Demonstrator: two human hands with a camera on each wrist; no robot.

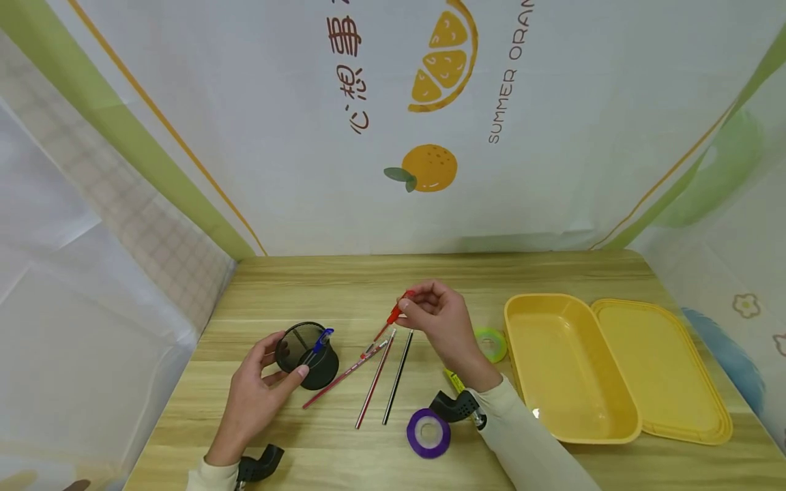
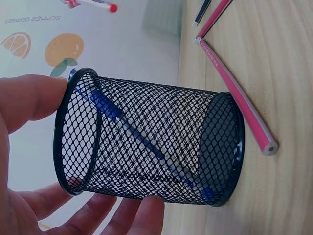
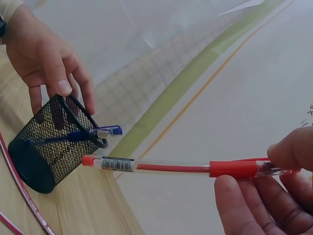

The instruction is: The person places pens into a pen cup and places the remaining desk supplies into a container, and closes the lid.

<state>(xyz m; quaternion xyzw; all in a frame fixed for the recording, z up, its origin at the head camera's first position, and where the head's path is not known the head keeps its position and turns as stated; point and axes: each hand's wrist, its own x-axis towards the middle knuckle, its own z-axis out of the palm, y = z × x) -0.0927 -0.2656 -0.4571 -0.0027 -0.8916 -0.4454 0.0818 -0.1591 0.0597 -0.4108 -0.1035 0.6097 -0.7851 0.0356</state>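
Observation:
A black mesh pen cup (image 1: 321, 368) stands at the left of the table, gripped by my left hand (image 1: 256, 392) with thumb and fingers around its rim and side. Inside it a blue pen (image 2: 142, 137) leans, its top poking past the rim. My right hand (image 1: 442, 324) pinches a red pen (image 3: 181, 168) by its capped or clip end, the other end pointing down toward the cup's side. Below the red pen lie a red pencil (image 1: 338, 385), a second red pencil (image 1: 372, 389) and a dark pencil (image 1: 398, 382).
Right of the pencils are a purple tape roll (image 1: 413, 442), a yellow marker-like stick (image 1: 454, 380) partly under the right wrist, and a green tape roll (image 1: 499, 346). A yellow box (image 1: 571, 436) stands at the right, with its yellow lid (image 1: 669, 375) beside it.

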